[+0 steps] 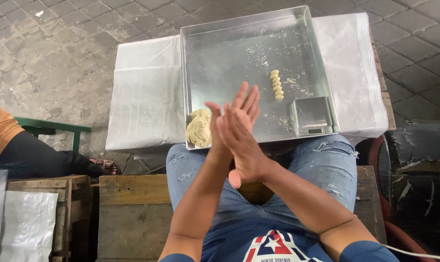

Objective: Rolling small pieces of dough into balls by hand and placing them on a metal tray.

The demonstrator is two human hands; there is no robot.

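The square metal tray is shiny silver, dusted with pale specks. The lump of dough is beige-yellow, as is the row of small dough pieces. The cloth-covered table is white. The ripped denim jeans are faded blue.

The floor was grey paving stones in daylight. A green bench stood at left, and a wooden crate stood in front below.

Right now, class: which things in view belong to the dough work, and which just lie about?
In the work: left hand, right hand, dough lump, dough balls, tray, scale.

Lying about: white cloth, green bench, wooden crates.
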